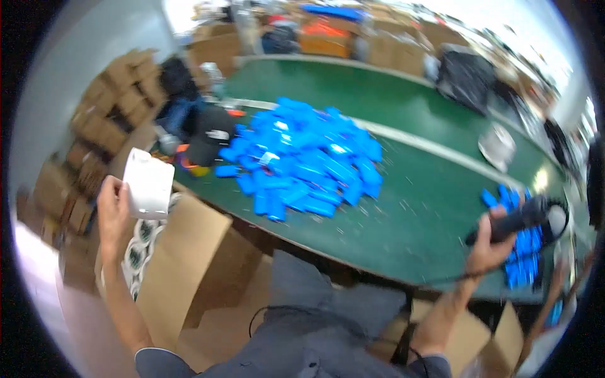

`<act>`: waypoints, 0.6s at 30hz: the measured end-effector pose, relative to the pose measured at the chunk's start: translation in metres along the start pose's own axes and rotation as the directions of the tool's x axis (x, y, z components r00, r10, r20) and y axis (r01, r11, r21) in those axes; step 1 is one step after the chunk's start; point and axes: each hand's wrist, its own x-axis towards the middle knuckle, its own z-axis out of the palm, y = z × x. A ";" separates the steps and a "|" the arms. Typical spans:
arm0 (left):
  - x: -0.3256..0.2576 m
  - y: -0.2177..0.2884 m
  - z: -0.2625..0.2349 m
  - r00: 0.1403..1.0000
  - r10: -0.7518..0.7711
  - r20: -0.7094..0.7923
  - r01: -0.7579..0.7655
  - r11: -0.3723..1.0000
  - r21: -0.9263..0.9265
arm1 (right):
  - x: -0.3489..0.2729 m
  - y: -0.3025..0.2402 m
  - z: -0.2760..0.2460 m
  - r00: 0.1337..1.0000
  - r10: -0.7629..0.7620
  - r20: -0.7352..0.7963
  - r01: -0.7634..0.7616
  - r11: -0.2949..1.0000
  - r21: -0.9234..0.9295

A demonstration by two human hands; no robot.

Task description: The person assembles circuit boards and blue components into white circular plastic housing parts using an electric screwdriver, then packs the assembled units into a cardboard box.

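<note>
Green tabletop point(416, 217), with a big loose heap of blue packs point(302, 167) near its middle and a smaller blue stack point(522, 261) at the right end. Left hand point(113, 208): off the table's near-left side, fingers clamped on the edge of a white box point(149, 186), thumb on the near face, other fingertips hidden behind. Right hand point(490, 246): fingers wrapped around the grip of a black tool point(522, 216), raised over or near the smaller stack; blur, cannot tell whether they touch. Trigger finger's position unclear.

Below the white box, an open carton point(189, 258), flap up. Black cap point(211, 137) beside the heap.

Risks, my judgement: white box gripped by one edge only, so a tilt or loosened thumb could drop it into or beside the carton. Cord point(450, 278) runs close by the right forearm; a wide swing could snag it or drag it through the stack. Heap looks unsupported at its sides; a bumped edge could send packs sliding.
</note>
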 end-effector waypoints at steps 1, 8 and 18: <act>0.008 0.030 0.010 0.999 0.022 0.034 -0.019 0.996 -0.085 | 0.000 -0.008 -0.001 0.999 0.043 0.011 -0.044 0.996 0.075; 0.052 0.209 0.147 0.751 0.613 0.244 -0.316 0.659 -0.682 | -0.002 -0.046 -0.046 0.997 0.074 0.039 -0.072 0.996 -0.042; -0.090 0.337 0.226 0.125 0.965 -0.230 -0.898 0.012 -0.440 | -0.002 -0.076 -0.058 0.952 0.279 0.123 -0.296 0.942 0.159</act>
